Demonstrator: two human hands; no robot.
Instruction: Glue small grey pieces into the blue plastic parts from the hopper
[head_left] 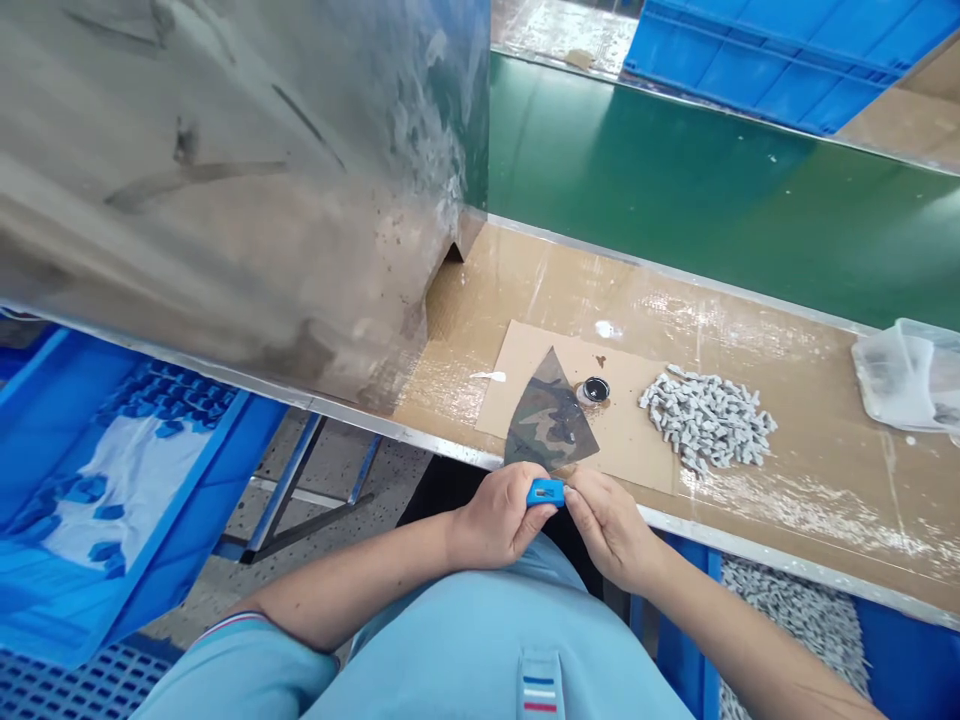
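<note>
My left hand (499, 518) and my right hand (611, 530) meet at the front edge of the workbench, both pinching a small blue plastic piece (545, 492) with a slot in it. Just beyond my fingers, a pointed scrap of camouflage fabric (550, 420) lies on a cardboard sheet (630, 400). A small round container of black liquid (595, 390) stands on the cardboard beside the fabric. To the right is a heap of small grey pieces (705, 420).
A dented steel hopper (225, 180) looms at the left, above a blue crate (112, 480). A green conveyor belt (712, 170) runs behind the workbench (765, 330). A clear plastic bag (907, 375) lies at the right end of the bench.
</note>
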